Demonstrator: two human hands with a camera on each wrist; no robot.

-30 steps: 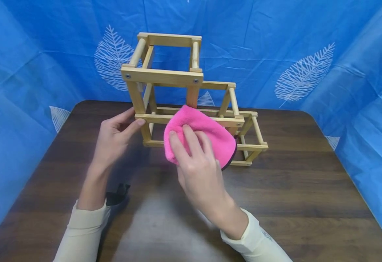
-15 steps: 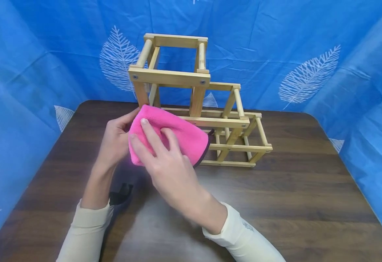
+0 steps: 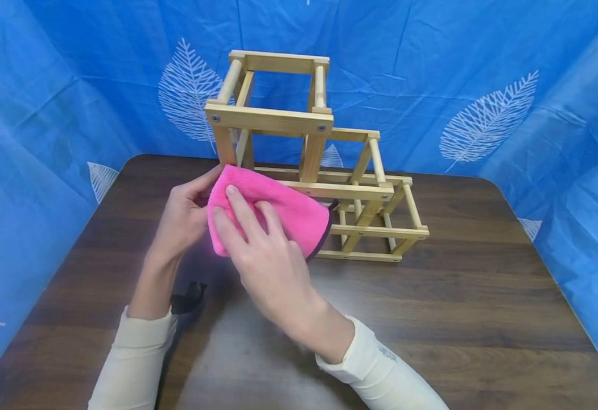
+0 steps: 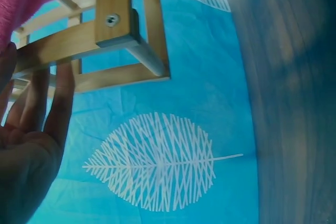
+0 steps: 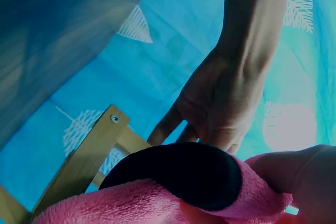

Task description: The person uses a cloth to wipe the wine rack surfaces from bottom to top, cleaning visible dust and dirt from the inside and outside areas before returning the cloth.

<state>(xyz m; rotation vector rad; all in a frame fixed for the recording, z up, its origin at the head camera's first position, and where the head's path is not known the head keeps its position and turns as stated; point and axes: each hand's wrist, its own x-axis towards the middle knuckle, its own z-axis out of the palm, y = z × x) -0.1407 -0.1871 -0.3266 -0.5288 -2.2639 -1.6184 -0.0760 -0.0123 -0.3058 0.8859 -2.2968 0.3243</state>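
Observation:
A stepped rack of pale wooden slats and round dowels (image 3: 270,121) stands on the table, its tallest tier to the left. My left hand (image 3: 178,219) grips its left upright; in the left wrist view the fingers (image 4: 64,95) reach behind a slat. A fluffy pink cloth with dark edging (image 3: 296,219) is held in my right hand (image 3: 275,273), fingers spread over it against the rack's front near the left post. The cloth hides the left end of the middle rail. In the right wrist view the thumb (image 5: 278,169) bears on the folded cloth (image 5: 121,203).
Below the rack lies a dark brown wooden table (image 3: 457,307). A blue curtain with white leaf prints (image 3: 380,74) hangs behind and along both sides. Beside the left wrist is a black strap end (image 3: 190,297).
My right hand has swept the pink cloth leftward along the rack's rail to the left post, then stayed there. The left hand keeps its grip. The head view has shifted slightly.

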